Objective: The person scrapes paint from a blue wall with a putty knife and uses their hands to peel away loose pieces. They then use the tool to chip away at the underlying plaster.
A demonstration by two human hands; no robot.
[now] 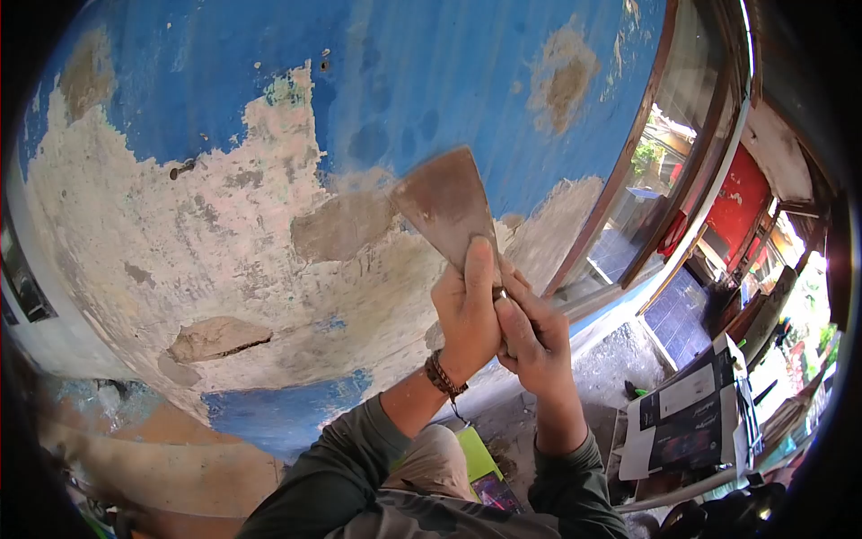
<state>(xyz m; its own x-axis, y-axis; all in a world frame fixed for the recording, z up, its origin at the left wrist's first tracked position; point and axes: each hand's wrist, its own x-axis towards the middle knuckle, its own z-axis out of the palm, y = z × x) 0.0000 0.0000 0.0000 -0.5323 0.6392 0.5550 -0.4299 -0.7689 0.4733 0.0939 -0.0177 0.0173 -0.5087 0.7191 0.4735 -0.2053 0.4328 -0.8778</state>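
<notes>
A wide scraper (446,199) with a worn, brownish metal blade is held up in front of the wall, its broad edge pointing up and to the left. My left hand (469,316), with a braided bracelet (441,374) at the wrist, closes around the scraper's lower end, thumb laid along the blade. My right hand (539,340) grips beside it around the handle, most of which the fingers hide. The blade's edge overlaps the blue paint just above a bare grey patch (346,226) of the wall.
The wall (215,225) has peeling blue paint (395,81) above pale exposed plaster, with a broken hollow (220,340) low down. A wood-framed window (620,193) stands at the right. Below it, a printed cardboard box (687,418) and a blue tiled surface (678,314) show.
</notes>
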